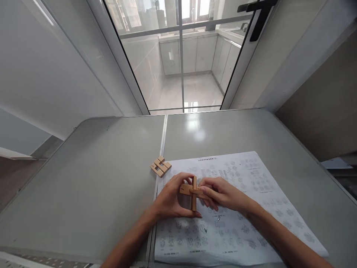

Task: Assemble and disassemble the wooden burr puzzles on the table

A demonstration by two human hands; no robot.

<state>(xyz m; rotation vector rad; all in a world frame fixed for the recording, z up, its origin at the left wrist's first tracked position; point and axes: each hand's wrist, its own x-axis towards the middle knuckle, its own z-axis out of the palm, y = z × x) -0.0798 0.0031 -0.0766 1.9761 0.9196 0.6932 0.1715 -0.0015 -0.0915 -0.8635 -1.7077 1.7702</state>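
Above a printed sheet (267,216), my left hand (174,197) grips an upright wooden piece (194,204) between its thumb below and fingers on top. A horizontal wooden piece (185,189) crosses the upright one and sticks out to the left, inside the curve of that hand. My right hand (220,192) pinches the right end of the crossing pieces with thumb and fingers. Several flat, notched wooden pieces (161,166) lie together past the sheet's upper left corner. The fingertips of my right hand partly hide the joint's right side.
The grey folding table (111,178) has a pale seam (163,137) down its middle. Beyond its far edge stands a glass door (182,67) with a black handle (259,15). The sheet carries rows of small diagrams.
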